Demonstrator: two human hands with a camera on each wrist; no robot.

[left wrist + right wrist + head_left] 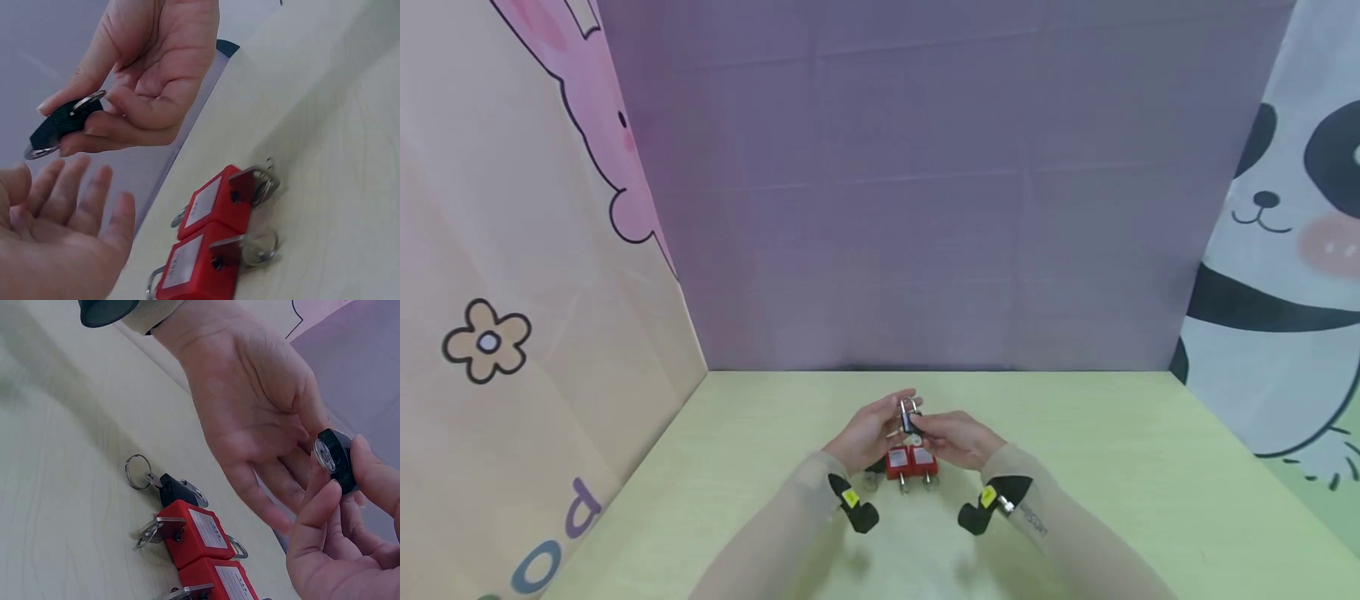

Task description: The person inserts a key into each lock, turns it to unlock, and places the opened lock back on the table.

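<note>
My right hand [958, 437] pinches a small black padlock [911, 422] between thumb and fingers, above the table. The padlock's silver shackle points up in the head view; a metal ring shows on its other end in the left wrist view. My left hand [56, 237] is spread palm up beside the padlock, fingers loosely extended and holding nothing. Below the hands, two red padlocks [195, 534] with white labels lie side by side, keys in them. Next to them lies another black padlock [173, 491] with a key and key ring [137, 472].
The pale wood-grain table [1120, 483] extends to both sides of the hands. A purple backdrop [925, 183] stands at its far edge. Printed cartoon panels flank it, with a flower [488, 342] on the left and a panda [1277, 333] on the right.
</note>
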